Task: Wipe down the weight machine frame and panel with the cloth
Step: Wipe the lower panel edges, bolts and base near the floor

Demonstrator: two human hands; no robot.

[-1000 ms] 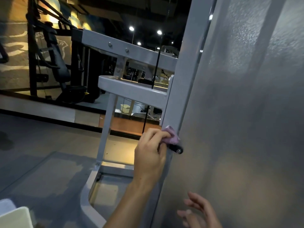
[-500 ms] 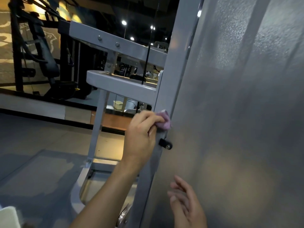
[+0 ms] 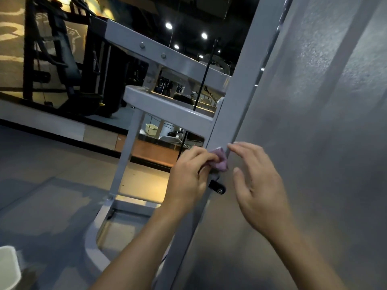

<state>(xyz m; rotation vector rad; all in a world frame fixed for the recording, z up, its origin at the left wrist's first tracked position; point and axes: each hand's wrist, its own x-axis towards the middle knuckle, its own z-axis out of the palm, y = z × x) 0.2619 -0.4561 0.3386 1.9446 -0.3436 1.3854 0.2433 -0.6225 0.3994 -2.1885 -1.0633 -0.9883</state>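
One small purple cloth (image 3: 281, 162), soft and light, sat bunched against the grey frame post (image 3: 234, 114), just above a black knob (image 3: 217, 187). My left hand (image 3: 188, 176) pinched it in curled fingers; I judged a wad gripped this way would wipe firmly. My right hand (image 3: 257, 185) lay with fingers spread, holding nothing, at the panel (image 3: 324, 143).

Dim gym, small ceiling spotlights (image 3: 168, 25), soft sheen on the panel (image 3: 314, 122), wide-angle bending at edges.

At 12 o'clock above my hands the frame upright (image 3: 240, 97) runs free; at 6 o'clock the black knob (image 3: 217, 187) juts out, blocking a downward pass.
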